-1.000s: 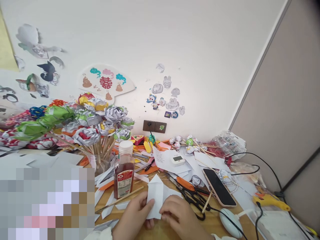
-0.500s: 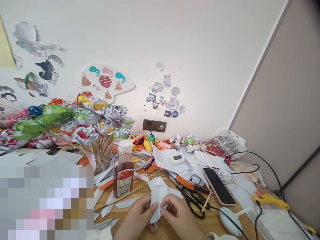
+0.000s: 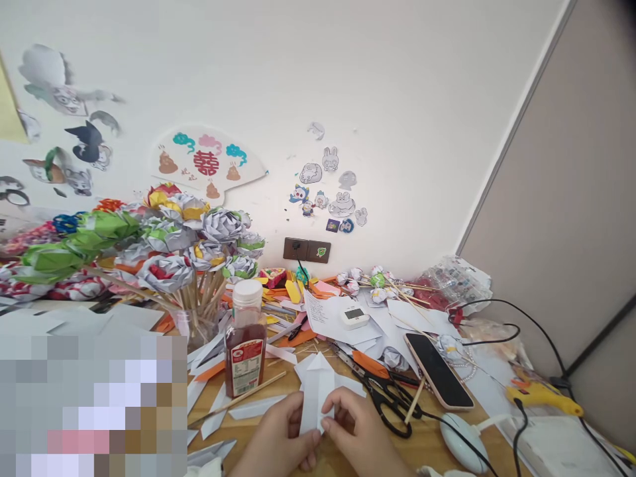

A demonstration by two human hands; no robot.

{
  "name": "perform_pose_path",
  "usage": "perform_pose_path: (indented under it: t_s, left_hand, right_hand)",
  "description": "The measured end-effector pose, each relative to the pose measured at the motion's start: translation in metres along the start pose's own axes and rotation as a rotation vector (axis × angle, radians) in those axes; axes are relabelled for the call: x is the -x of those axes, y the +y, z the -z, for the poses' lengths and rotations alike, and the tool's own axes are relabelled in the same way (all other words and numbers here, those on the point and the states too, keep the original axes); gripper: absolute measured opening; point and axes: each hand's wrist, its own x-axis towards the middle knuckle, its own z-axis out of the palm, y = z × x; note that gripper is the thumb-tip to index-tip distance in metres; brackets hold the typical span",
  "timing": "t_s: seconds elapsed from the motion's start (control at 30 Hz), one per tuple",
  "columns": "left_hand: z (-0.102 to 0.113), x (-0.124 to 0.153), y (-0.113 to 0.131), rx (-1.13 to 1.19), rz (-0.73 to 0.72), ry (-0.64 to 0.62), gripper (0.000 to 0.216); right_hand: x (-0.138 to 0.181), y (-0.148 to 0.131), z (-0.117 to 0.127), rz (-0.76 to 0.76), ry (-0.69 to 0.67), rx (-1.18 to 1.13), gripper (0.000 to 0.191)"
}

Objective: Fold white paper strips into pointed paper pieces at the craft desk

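A folded strip of white paper (image 3: 312, 397) with a pointed top stands between my hands, low in the middle of the view. My left hand (image 3: 284, 434) pinches its lower left side, thumb in front and fingers behind. On the right edge, my right hand (image 3: 350, 424) grips the same paper between thumb and curled fingers. More white paper (image 3: 348, 383) lies on the table just behind it. Black-handled scissors (image 3: 387, 397) rest close to my right hand. A bottle of reddish-brown liquid (image 3: 246, 341) with a white cap stands behind my left hand.
Paper flowers on sticks (image 3: 171, 271) fill a clear container at the left. To the right lie a phone (image 3: 440, 371), a pale blue mouse-shaped object (image 3: 464, 440) and a yellow glue gun (image 3: 544, 399) with cables. Paper scraps (image 3: 258, 405) and a small white timer (image 3: 354, 317) cover the table.
My left thumb has slid down toward the lower end of the paper. My right hand keeps its grip. The view has shifted very slightly.
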Motion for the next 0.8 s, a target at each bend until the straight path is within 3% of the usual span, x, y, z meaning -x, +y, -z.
perform_pose_path:
  t_s: [0.8]
  left_hand:
    - [0.0029, -0.0008, -0.0044, -0.034, 0.011, 0.001, 0.014]
  right_hand:
    - [-0.0006, -0.0035, 0.0015, -0.003, -0.007, 0.043, 0.012]
